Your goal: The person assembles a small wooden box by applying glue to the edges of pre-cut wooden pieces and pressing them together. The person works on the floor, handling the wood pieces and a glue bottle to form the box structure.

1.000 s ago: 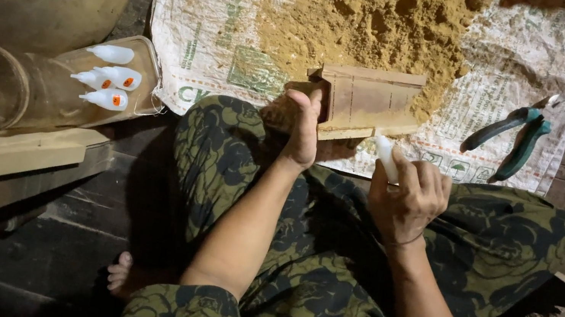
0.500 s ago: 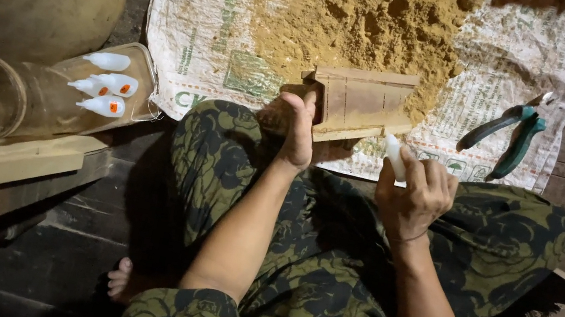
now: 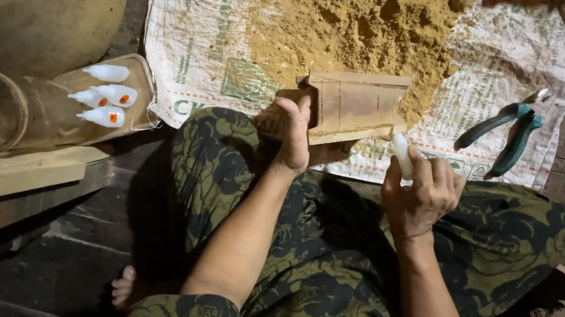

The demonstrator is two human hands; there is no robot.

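The left hand (image 3: pixel 294 133) grips the near end of a small wooden box (image 3: pixel 355 105) resting against a sawdust pile (image 3: pixel 353 20) just beyond it. The right hand (image 3: pixel 420 190) clasps a small white bottle (image 3: pixel 402 153), with green-handled pliers (image 3: pixel 504 128) farther right.

Left hand (image 3: pixel 296 134): extended forward past the left knee, forearm bare and nearly straight, wrist slightly bent. Fingers curled closed in a grip, thumb side up, back of the hand facing the camera.

Right hand (image 3: pixel 422 191): raised above the right thigh, forearm bare and angled upward from the elbow. Fingers (image 3: pixel 442 175) folded into a loose fist with knuckles facing up, clasped in a hold.

Both hands well apart. Legs folded, in patterned green trousers; bare toes (image 3: pixel 123 287) visible beneath the left arm.
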